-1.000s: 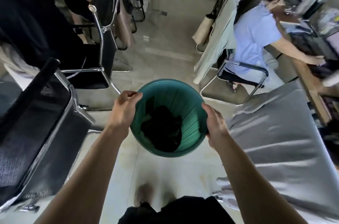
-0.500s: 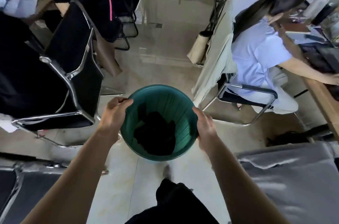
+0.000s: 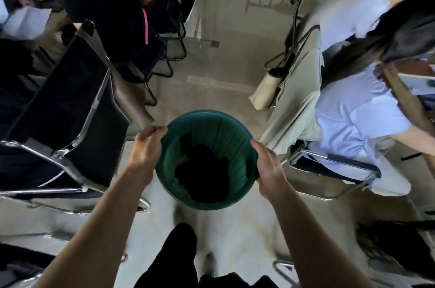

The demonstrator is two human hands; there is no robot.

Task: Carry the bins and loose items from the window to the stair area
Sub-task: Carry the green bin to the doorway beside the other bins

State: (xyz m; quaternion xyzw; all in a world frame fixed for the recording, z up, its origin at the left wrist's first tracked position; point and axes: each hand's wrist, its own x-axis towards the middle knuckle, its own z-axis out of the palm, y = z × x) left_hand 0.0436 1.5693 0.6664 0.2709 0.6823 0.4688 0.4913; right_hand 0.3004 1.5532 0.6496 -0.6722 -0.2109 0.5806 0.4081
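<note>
A round green bin hangs in front of me above the floor, held by its rim. My left hand grips the rim on the left side. My right hand grips the rim on the right side. A black bag or cloth lies bunched in the bottom of the bin. My arms reach forward from the lower corners of the view.
A black office chair stands close on my left, with more chairs and a seated person in black behind it. A seated person in a light shirt and a chair draped with a beige garment are on my right. A pale tiled aisle runs ahead between them.
I have walked forward down the aisle with the bin. The left chairs and the seated person on the right have slid closer and past; the grey-covered surface at right has dropped from view.
</note>
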